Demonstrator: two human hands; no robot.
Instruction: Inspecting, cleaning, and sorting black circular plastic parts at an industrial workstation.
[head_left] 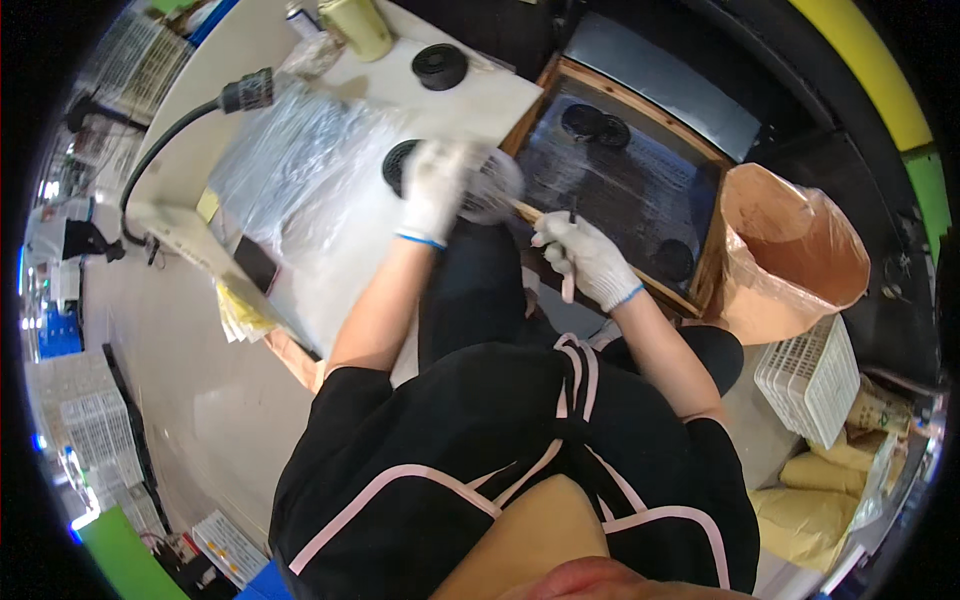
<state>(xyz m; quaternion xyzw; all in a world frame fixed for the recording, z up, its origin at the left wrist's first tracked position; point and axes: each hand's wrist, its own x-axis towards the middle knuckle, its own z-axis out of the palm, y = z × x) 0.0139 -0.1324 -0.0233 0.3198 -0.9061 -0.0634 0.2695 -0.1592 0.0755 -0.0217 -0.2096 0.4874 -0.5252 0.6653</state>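
Observation:
My left hand (438,185), in a white glove with a blue cuff edge, is smeared by motion. Beside its fingers is a blurred, see-through round grille-like part (494,188), which it appears to grip at the edge. Partly hidden behind that hand, a black round part (398,168) lies on the white tabletop (345,275). My right hand (592,262), gloved alike, is closed around a slim tool with a pale pink handle (568,288). A dark tip (573,212) sticks out above the fingers; the tool's exact kind is unclear.
Another black round part (439,67) sits farther back, near a yellowish bottle (357,28). Clear plastic sheeting (300,150) covers the table's left. Right of it, a wood-framed box (718,215) contains several dark round parts. An orange-lined bin (790,255) stands beside a white crate (810,380).

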